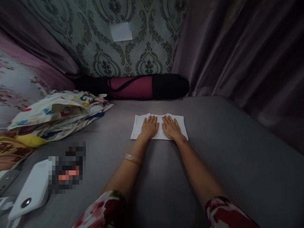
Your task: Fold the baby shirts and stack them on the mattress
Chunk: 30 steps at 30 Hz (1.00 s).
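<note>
A folded white cloth (181,125) lies flat on the grey bed surface (225,152) in front of me. My left hand (149,126) rests palm down on the cloth's left half, fingers stretched out and together. Beside it my right hand (171,127) lies palm down on the right half, fingers also stretched flat. The two hands nearly touch at the thumbs. Neither hand holds anything. A pale bangle (133,157) circles my left wrist.
A pile of colourful printed fabrics (57,112) sits at the left. A white power bank (30,190) lies at the lower left. A rolled pink mat in a black bag (133,86) lies along the patterned wall. Curtains hang at the right.
</note>
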Motion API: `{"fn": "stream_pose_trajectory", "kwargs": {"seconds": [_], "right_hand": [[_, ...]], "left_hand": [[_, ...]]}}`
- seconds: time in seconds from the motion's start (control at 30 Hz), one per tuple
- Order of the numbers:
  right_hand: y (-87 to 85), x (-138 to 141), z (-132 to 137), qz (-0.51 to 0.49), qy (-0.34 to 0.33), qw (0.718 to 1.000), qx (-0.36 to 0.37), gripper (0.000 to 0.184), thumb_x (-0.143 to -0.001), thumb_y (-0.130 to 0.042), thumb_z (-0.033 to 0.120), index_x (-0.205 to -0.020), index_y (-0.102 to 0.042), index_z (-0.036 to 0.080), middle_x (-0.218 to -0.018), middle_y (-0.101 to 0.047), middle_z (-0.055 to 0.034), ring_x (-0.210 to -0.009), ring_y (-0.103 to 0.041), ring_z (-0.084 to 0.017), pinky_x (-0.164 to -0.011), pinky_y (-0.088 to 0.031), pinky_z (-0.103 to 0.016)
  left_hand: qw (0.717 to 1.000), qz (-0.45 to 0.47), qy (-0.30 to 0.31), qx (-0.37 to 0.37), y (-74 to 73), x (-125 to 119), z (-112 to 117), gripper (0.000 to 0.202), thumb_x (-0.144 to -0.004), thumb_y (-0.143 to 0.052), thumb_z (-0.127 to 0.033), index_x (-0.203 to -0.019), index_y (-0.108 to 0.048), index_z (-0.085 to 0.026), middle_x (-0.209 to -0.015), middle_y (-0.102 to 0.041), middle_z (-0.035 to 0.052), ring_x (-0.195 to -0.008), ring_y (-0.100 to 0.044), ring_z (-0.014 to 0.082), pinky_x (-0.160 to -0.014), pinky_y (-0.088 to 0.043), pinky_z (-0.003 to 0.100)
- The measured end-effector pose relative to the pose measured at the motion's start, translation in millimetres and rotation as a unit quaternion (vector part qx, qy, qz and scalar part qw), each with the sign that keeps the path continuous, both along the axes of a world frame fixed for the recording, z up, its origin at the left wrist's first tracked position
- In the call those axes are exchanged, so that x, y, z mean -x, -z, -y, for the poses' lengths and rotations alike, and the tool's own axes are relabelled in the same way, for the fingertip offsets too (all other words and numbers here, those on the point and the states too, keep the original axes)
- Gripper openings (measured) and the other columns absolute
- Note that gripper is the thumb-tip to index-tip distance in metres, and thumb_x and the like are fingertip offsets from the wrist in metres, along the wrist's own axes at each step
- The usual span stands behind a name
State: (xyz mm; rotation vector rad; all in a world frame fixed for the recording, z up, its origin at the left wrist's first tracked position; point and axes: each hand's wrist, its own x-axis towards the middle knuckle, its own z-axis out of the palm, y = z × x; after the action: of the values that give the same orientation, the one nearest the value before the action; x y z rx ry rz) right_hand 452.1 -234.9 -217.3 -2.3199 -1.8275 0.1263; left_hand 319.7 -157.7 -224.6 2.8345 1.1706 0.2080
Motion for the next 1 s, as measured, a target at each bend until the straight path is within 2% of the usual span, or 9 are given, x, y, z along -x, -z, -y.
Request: {"fn": "stream_pose_trajectory", "kwargs": {"seconds": [0.13,0.2,0.3,0.37,0.47,0.63,0.8,1.0], "right_hand": [[-5.5,-1.8,-1.7,-0.025,0.0,1.0,0.002,0.054,-0.099,-0.023,0.031,-0.149,-0.035,0.012,-0.156,-0.029,-0.0074,-0.145,-0.02,-0.023,-0.118,-0.013,-0.047],[-7.8,-3.9,-3.1,-0.026,0.008,0.999,-0.025,0.055,-0.1,-0.02,0.033,-0.148,-0.035,0.011,-0.155,-0.03,-0.0087,-0.144,-0.021,-0.023,-0.118,-0.012,-0.046],[-4.4,-9.2,-6.2,0.001,0.041,0.997,-0.068,0.056,-0.101,-0.021,0.034,-0.148,-0.035,0.007,-0.154,-0.032,-0.012,-0.144,-0.021,-0.024,-0.118,-0.011,-0.046],[1.0,-12.6,-8.3,0.009,0.058,0.996,-0.063,0.056,-0.1,-0.023,0.033,-0.147,-0.035,0.005,-0.154,-0.032,-0.0133,-0.143,-0.023,-0.026,-0.117,-0.012,-0.045],[7.5,-15.2,-10.9,0.007,0.063,0.997,-0.046,0.056,-0.099,-0.024,0.033,-0.148,-0.035,0.006,-0.155,-0.029,-0.0129,-0.143,-0.024,-0.026,-0.117,-0.015,-0.045],[3.3,-17.1,-10.2,-0.025,0.057,0.997,-0.039,0.058,-0.1,-0.02,0.034,-0.148,-0.033,0.005,-0.156,-0.028,-0.0128,-0.143,-0.023,-0.026,-0.117,-0.014,-0.045],[-3.3,-29.8,2.5,-0.018,0.085,0.995,-0.058,0.06,-0.099,-0.019,0.036,-0.146,-0.035,0.003,-0.153,-0.032,-0.0178,-0.143,-0.025,-0.027,-0.117,-0.016,-0.044],[5.3,-42.5,21.6,0.001,0.1,0.995,-0.028,0.064,-0.098,-0.021,0.037,-0.146,-0.032,-0.004,-0.154,-0.027,-0.0212,-0.143,-0.023,-0.03,-0.116,-0.019,-0.043]], "left_hand": [[1.0,0.0,0.006,0.017,-6.8,1.2,-0.7,0.056,-0.099,-0.023,-0.039,-0.148,-0.034,-0.013,-0.154,-0.034,0.0102,-0.144,-0.027,0.0255,-0.118,-0.02,0.047],[1.0,0.019,0.007,-0.001,-8.2,2.1,-3.9,0.057,-0.099,-0.024,-0.04,-0.147,-0.035,-0.011,-0.155,-0.032,0.011,-0.145,-0.025,0.0252,-0.119,-0.019,0.047],[0.998,0.045,-0.031,-0.032,-5.3,4.6,-12.8,0.059,-0.1,-0.021,-0.041,-0.147,-0.035,-0.008,-0.155,-0.032,0.0126,-0.145,-0.024,0.0256,-0.119,-0.016,0.046],[0.998,0.037,-0.055,-0.017,-1.7,6.6,-19.3,0.06,-0.1,-0.02,-0.042,-0.146,-0.035,-0.007,-0.153,-0.034,0.014,-0.143,-0.027,0.0271,-0.118,-0.019,0.047],[0.998,0.022,-0.058,0.016,1.7,8.2,-25.0,0.061,-0.1,-0.02,-0.044,-0.146,-0.036,-0.007,-0.153,-0.034,0.014,-0.143,-0.029,0.0279,-0.117,-0.021,0.047],[0.998,0.018,-0.06,0.031,-5.5,10.8,-21.0,0.06,-0.1,-0.02,-0.044,-0.148,-0.034,-0.009,-0.155,-0.031,0.0137,-0.144,-0.027,0.0269,-0.118,-0.02,0.046],[0.996,-0.003,-0.09,0.016,-13.6,34.3,-18.6,0.064,-0.099,-0.018,-0.046,-0.146,-0.036,-0.007,-0.153,-0.034,0.0171,-0.143,-0.028,0.0281,-0.117,-0.021,0.045],[0.992,-0.02,-0.12,0.017,-1.5,60.2,-27.2,0.066,-0.099,-0.016,-0.046,-0.146,-0.033,-0.004,-0.155,-0.028,0.0196,-0.144,-0.027,0.0288,-0.116,-0.023,0.045]]}}
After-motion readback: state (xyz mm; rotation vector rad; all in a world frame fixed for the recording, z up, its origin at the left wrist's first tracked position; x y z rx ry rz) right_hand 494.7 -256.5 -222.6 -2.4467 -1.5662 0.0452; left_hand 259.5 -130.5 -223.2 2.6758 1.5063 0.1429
